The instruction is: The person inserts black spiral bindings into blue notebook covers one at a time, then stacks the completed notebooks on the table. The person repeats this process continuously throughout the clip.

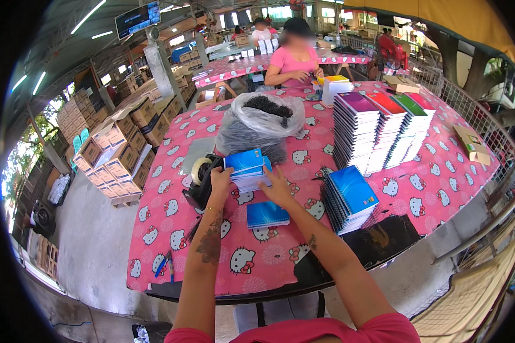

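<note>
A short stack of blue spiral notebooks [245, 162] stands between my two hands, the topmost ones a little out of line. My left hand [220, 179] grips its left side. Against its right side presses my right hand [277, 186], fingers spread along the edges. Nearer to me, one blue notebook [268, 215] lies flat by itself on the pink table cover [212, 274]. A taller stack of blue notebooks [352, 197] with black spirals is to the right. Beside my left hand sits a black tape dispenser [198, 193] with a roll of tape.
Behind the stack is a clear plastic bag [252, 137] of black coils. Tall purple, red and green notebook stacks [355, 128] rise at the right. A co-worker [294, 60] handles notebooks across the table. Pens [169, 266] lie front left; cartons [117, 160] stand on the floor.
</note>
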Tool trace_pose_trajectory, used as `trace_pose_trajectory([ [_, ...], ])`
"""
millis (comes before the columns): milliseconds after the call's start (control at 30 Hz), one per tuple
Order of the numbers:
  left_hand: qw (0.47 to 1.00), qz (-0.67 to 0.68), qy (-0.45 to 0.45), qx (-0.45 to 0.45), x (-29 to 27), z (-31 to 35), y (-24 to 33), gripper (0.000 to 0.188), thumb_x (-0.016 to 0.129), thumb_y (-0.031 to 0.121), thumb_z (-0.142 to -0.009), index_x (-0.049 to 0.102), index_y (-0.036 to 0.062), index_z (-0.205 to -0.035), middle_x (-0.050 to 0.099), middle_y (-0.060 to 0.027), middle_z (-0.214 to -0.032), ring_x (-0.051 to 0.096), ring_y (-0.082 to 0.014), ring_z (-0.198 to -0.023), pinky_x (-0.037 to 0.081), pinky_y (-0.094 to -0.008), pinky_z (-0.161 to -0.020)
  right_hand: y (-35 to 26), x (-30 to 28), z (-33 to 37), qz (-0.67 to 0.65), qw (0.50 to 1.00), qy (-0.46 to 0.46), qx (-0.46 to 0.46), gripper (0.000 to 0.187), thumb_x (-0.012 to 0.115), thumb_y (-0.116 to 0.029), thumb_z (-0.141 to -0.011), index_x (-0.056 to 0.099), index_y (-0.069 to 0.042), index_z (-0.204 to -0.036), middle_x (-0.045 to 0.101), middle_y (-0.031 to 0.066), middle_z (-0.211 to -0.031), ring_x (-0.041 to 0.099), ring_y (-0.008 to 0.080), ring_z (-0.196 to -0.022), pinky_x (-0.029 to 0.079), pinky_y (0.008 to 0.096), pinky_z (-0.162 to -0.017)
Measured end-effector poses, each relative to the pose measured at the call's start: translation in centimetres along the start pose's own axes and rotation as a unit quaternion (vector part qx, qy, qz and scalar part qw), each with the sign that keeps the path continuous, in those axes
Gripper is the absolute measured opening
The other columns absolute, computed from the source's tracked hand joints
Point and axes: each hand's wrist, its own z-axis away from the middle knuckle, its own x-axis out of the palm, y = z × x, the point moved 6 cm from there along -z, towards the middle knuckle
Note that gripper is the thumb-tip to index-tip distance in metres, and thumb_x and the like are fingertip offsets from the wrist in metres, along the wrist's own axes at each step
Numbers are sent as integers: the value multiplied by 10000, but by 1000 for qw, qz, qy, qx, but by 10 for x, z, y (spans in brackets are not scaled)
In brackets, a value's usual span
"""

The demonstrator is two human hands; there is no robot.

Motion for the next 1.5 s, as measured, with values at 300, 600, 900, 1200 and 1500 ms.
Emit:
trace_pose_trajectory([
  [300, 992, 61, -88, -68, 0, -9, -7, 290, 695, 182, -847, 575, 6, -1043, 614, -68, -850, 617, -195, -751, 529, -407, -628, 14, 12, -10, -36, 998, 39, -20, 775, 590, -624, -908, 393, -227, -1544, 262, 311, -1577, 331, 487, -1427, 339, 532, -1132],
  [600, 990, 52, -100, -84, 11, -7, -8, 483, 734, 218, -817, 521, -9, -1187, 622, -122, -968, 642, -259, -802, 549, -478, -660, 39, 1, -14, 19, 1000, 1, 24, 818, 542, -689, -896, 384, -219, -1547, 305, 332, -1544, 402, 498, -1377, 343, 572, -1112],
  [900, 993, 35, -69, -93, 3, -11, -14, 598, 746, 244, -817, 468, 13, -1292, 594, -147, -1097, 625, -310, -951, 539, -534, -763, 45, 11, -10, 106, 993, -50, 23, 793, 546, -698, -878, 359, -327, -1553, 311, 329, -1533, 330, 530, -1403, 234, 675, -1114],
  [1200, 991, 60, -92, -71, 6, 21, 17, 698, 798, 204, -800, 393, 21, -1338, 594, -149, -1126, 634, -277, -944, 553, -457, -740, 49, -4, -13, -31, 996, -10, 78, 928, 583, -717, -858, 278, -232, -1588, 269, 299, -1561, 273, 464, -1452, 216, 592, -1161],
  [1500, 968, 66, -190, 152, -8, 205, 63, 759, 763, 45, -820, 350, 34, -1458, 550, -99, -1254, 539, -202, -1175, 461, -352, -1012, -19, -60, 91, -443, 883, -143, 68, 912, 807, -307, -788, 303, -48, -1502, 478, 148, -1420, 498, 305, -1291, 379, 419, -1101],
])
